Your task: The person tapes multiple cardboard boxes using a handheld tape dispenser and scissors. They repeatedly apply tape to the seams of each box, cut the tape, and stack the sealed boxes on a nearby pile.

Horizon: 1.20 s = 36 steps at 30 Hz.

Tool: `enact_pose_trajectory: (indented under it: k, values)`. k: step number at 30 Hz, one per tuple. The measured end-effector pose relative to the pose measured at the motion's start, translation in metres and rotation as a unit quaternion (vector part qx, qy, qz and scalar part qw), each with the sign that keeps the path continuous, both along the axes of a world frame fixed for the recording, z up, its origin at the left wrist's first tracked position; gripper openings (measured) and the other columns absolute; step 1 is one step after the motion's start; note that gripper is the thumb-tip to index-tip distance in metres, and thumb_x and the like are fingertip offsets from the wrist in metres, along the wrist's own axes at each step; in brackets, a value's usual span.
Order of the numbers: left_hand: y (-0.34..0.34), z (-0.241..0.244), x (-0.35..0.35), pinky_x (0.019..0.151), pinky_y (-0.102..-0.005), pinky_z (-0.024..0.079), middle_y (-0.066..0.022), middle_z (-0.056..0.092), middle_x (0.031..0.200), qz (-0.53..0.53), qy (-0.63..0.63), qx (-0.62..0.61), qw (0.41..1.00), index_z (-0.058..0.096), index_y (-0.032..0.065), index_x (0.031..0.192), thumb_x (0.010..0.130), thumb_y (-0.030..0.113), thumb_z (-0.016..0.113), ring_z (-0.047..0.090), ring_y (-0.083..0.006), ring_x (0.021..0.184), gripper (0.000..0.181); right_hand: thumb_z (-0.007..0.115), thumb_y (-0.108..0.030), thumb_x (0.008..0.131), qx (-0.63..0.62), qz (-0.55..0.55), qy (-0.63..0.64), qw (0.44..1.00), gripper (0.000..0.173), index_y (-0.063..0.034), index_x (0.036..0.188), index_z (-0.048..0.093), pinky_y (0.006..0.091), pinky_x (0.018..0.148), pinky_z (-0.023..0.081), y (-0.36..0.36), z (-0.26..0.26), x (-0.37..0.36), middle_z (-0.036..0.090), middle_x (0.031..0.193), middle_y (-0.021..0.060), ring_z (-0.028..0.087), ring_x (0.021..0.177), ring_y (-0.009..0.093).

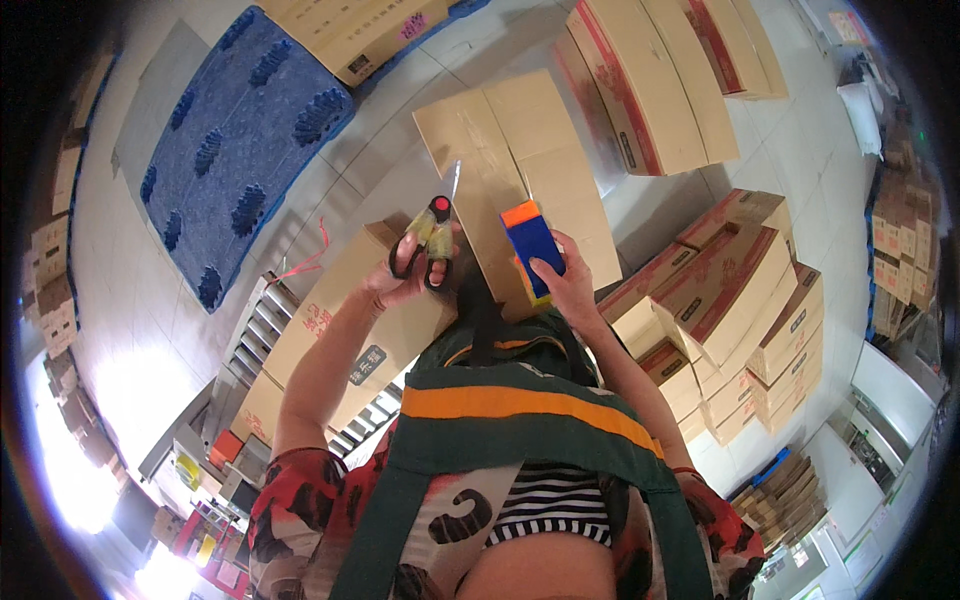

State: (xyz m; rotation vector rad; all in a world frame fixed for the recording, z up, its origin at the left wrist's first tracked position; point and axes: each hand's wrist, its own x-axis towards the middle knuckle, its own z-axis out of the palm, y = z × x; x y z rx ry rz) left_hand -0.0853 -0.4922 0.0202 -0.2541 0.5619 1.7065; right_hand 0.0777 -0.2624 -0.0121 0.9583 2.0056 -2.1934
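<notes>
My left hand [401, 281] grips a pair of scissors [435, 232] by its black loops, which are wrapped in tape; the metal tip points up and away from me. In my right hand [568, 274] is a small blue block-like object [534, 244] with an orange end and a yellow-orange part beneath; its exact kind is unclear. Both hands are above or near a plain cardboard box [555, 180] lying before me, with a seam across its top. Below my left hand a printed cardboard box [330, 337] rests on a roller conveyor [259, 326].
A blue plastic pallet [244, 150] lies at the upper left, beside stacked cartons [375, 37]. Red-printed cartons [645, 82] stand at the upper right, and piled boxes [727, 300] are close by my right arm. Red string [307, 262] hangs by the conveyor.
</notes>
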Motion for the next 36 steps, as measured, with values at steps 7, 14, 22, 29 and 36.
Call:
enact_pose_trajectory:
  k: [7, 14, 22, 29, 36]
  values:
    - [-0.015, 0.006, -0.056, 0.057, -0.0236, 0.046, -0.0022, 0.057, 0.072, -0.342, 0.266, -0.189, 0.881, 0.052, 0.0061, 0.094, 0.084, 0.021, 0.063, 0.059, -0.0112, 0.066, 0.021, 0.065, -0.009, 0.08, 0.027, 0.004, -0.034, 0.999, 0.051, -0.0044, 0.126, 0.041, 0.0281, 0.079, 0.048, -0.002, 0.02, -0.005, 0.063, 0.1, 0.0087, 0.06, 0.088, 0.015]
    - [-0.014, -0.017, -0.091, 0.062, -0.0233, 0.048, -0.0022, 0.06, 0.084, -0.45, 0.317, -0.168, 0.818, 0.053, 0.0082, 0.106, 0.083, 0.015, 0.063, 0.059, -0.0098, 0.078, 0.026, 0.065, -0.01, 0.081, 0.005, 0.003, -0.047, 0.999, 0.049, -0.0045, 0.125, 0.042, 0.0274, 0.078, 0.049, -0.005, 0.032, -0.009, 0.063, 0.099, 0.0091, 0.06, 0.088, 0.014]
    - [0.026, -0.061, -0.108, 0.062, -0.0215, 0.043, 0.007, 0.045, 0.076, -0.493, 0.377, -0.089, 0.779, 0.051, 0.0108, 0.111, 0.077, 0.013, 0.068, 0.048, -0.0049, 0.076, 0.038, 0.065, -0.012, 0.081, 0.018, -0.005, -0.033, 0.999, 0.05, -0.0061, 0.125, 0.043, 0.0275, 0.076, 0.049, -0.006, 0.03, -0.006, 0.064, 0.096, 0.0092, 0.062, 0.086, 0.015]
    - [0.047, -0.025, -0.094, 0.053, -0.0255, 0.041, -0.002, 0.056, 0.072, -0.514, 0.504, -0.205, 0.663, 0.049, 0.01, 0.127, 0.074, 0.009, 0.068, 0.052, -0.0075, 0.066, 0.056, 0.066, -0.021, 0.078, 0.104, 0.03, -0.095, 0.99, 0.047, -0.0044, 0.12, 0.052, 0.0296, 0.074, 0.049, -0.004, 0.012, 0.015, 0.066, 0.092, 0.0103, 0.063, 0.083, 0.016]
    - [0.021, -0.03, -0.061, 0.07, -0.0312, 0.046, -0.0098, 0.061, 0.086, -0.519, 0.574, -0.159, 0.613, 0.052, 0.0089, 0.121, 0.072, 0.013, 0.073, 0.057, -0.0188, 0.08, 0.053, 0.067, -0.009, 0.079, 0.035, 0.014, -0.084, 0.996, 0.044, -0.0006, 0.12, 0.052, 0.0263, 0.077, 0.048, 0.009, 0.023, 0.068, 0.065, 0.096, 0.0081, 0.06, 0.084, 0.012]
